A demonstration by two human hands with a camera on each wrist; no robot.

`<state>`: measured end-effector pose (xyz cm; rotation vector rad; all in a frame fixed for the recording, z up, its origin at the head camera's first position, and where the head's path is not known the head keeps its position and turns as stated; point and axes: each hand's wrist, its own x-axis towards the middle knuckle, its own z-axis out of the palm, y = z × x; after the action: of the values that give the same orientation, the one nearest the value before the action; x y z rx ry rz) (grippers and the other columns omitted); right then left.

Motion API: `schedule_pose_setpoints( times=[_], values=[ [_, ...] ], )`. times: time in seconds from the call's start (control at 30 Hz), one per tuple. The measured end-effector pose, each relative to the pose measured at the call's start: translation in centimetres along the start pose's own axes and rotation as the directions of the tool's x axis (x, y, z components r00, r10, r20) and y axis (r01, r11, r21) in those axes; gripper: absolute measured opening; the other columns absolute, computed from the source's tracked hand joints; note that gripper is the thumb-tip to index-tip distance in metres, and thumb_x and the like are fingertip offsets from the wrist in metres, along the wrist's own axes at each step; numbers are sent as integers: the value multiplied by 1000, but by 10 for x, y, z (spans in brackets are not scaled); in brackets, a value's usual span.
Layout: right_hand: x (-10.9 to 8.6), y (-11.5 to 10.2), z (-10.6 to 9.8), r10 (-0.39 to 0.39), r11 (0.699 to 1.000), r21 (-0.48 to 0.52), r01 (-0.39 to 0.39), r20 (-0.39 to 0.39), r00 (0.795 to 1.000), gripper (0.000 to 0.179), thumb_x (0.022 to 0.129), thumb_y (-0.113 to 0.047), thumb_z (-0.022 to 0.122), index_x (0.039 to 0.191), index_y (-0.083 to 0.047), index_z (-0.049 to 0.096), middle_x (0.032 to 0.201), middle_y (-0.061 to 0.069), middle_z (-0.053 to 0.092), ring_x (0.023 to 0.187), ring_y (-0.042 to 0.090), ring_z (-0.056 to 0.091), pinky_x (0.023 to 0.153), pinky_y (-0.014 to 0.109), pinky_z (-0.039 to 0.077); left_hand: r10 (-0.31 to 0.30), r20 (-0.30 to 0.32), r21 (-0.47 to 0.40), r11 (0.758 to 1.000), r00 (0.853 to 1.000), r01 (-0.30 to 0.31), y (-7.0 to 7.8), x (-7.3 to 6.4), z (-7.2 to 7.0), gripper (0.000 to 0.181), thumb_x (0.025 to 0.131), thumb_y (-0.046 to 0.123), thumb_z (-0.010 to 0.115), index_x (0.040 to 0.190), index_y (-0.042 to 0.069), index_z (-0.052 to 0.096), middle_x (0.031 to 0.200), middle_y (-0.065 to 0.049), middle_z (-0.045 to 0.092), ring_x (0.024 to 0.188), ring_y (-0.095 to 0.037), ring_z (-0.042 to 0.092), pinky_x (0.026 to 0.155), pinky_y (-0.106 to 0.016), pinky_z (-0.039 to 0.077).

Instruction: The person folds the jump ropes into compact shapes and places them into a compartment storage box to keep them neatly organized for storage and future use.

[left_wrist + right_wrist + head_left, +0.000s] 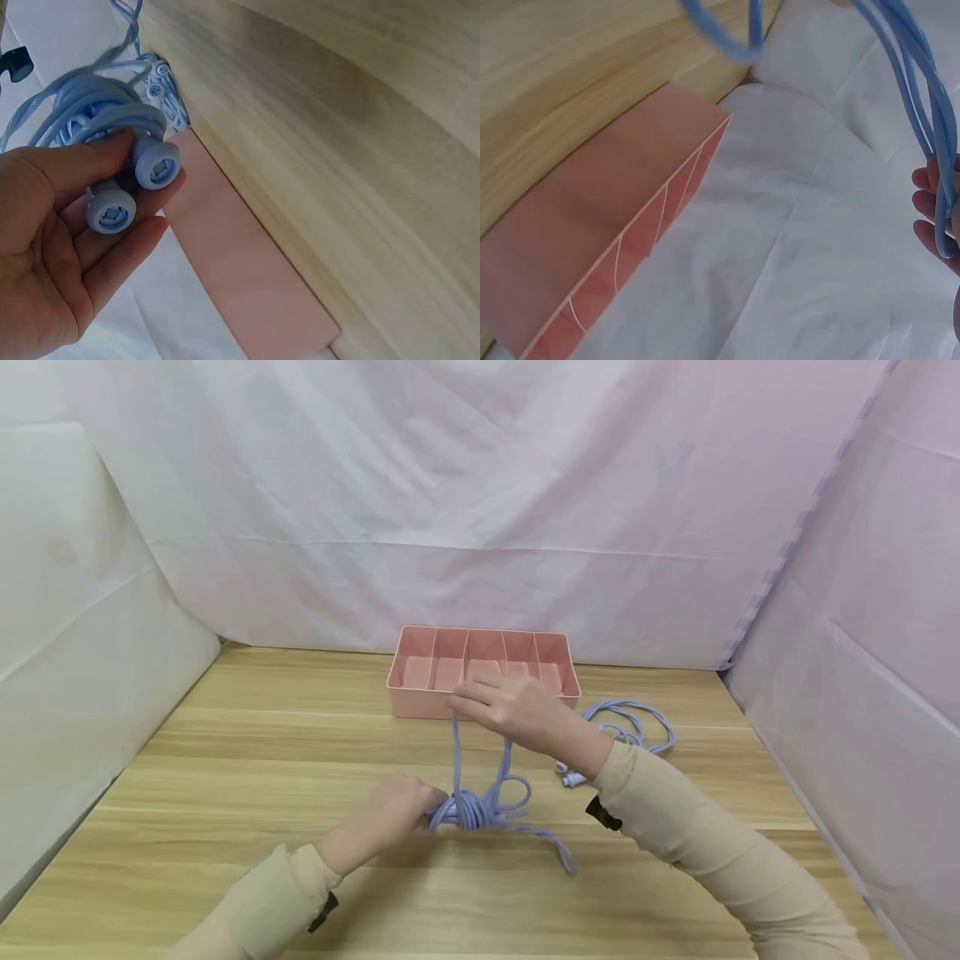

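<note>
A light-blue jump rope is bundled above the table, its middle wrapped in several coils. My left hand holds it at the left end, and the left wrist view shows thumb and fingers pinching beside two round-ended handles. Up and to the right, my right hand holds strands of the same rope, which run taut down to the coils. In the right wrist view those strands loop over the fingers at the right edge. A loose tail dangles at lower right.
Behind the hands stands a pink box with several compartments, at the back of the wooden table. A second light-blue rope with handles lies right of it. White cloth encloses the back and sides.
</note>
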<state>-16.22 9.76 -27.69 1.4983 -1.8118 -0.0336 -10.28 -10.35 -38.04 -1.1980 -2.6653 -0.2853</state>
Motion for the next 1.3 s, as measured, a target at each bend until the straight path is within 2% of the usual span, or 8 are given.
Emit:
schedule_pose_setpoints(
  times=[0.23, 0.4, 0.57, 0.8, 0.93, 1.07, 1.2, 1.3],
  values=[
    [0, 11, -5, -169, 963, -204, 174, 40, 985, 11, 88, -3, 57, 94, -7, 64, 85, 3, 56, 72, 13, 51, 57, 21, 49, 46, 35, -15, 999, 998, -46, 5, 1, -8, 24, 66, 6, 71, 57, 17, 52, 50, 11, 45, 46, -3, 32, 40, -19, 34],
    [-1, 15, -11, -215, 939, -256, 230, 86, 973, 11, 83, -6, 63, 94, -7, 65, 85, 6, 55, 73, 16, 50, 61, 22, 48, 55, 58, -1, 998, 997, -55, 3, -1, -12, 24, 60, 1, 69, 56, 17, 52, 50, 11, 45, 46, -4, 32, 40, -20, 34],
    [-3, 18, -13, -217, 941, -239, 239, 117, 969, 15, 79, -4, 67, 94, -7, 66, 82, 5, 55, 73, 16, 50, 64, 21, 49, 74, 92, 12, 997, 993, -75, -1, -2, -16, 23, 58, 4, 72, 56, 17, 53, 50, 11, 46, 45, -4, 33, 41, -20, 34],
    [-10, 25, -8, -172, 957, -212, 198, 136, 976, 23, 77, -3, 69, 99, -8, 68, 82, 3, 56, 74, 13, 53, 53, 18, 43, 133, 152, -88, 989, 979, -120, -5, -1, -24, 23, 61, -2, 71, 60, 17, 59, 55, 11, 55, 47, -1, 41, 46, -15, 39],
    [-19, 31, 1, -141, 964, -202, 172, 155, 978, 22, 81, -1, 64, 103, -6, 65, 83, 3, 56, 69, 13, 52, 52, 19, 43, 162, 146, -118, 982, 976, -145, -4, 0, -25, 22, 62, -1, 70, 62, 20, 60, 56, 13, 57, 48, 1, 43, 47, -13, 39],
    [-28, 37, 11, -121, 968, -199, 152, 162, 979, 26, 79, 1, 64, 104, -5, 64, 84, 4, 57, 69, 15, 52, 53, 20, 45, 179, 112, -136, 977, 977, -164, -4, 1, -24, 19, 68, 5, 71, 64, 20, 60, 56, 13, 56, 47, 2, 42, 46, -12, 39],
    [-35, 42, 16, -121, 966, -206, 155, 172, 978, 28, 76, 0, 68, 103, -5, 66, 84, 4, 57, 74, 16, 55, 57, 21, 48, 180, 70, -119, 978, 981, -171, -6, 2, -28, 20, 71, 7, 72, 63, 19, 58, 55, 12, 55, 47, 0, 43, 44, -14, 37],
    [-37, 45, 17, -132, 964, -203, 170, 191, 973, 28, 75, -2, 69, 103, -6, 67, 85, 5, 56, 75, 16, 55, 58, 21, 48, 172, 72, -90, 982, 983, -165, -8, 3, -32, 20, 69, 5, 73, 63, 19, 59, 56, 12, 57, 47, 0, 44, 43, -15, 37]
  ],
)
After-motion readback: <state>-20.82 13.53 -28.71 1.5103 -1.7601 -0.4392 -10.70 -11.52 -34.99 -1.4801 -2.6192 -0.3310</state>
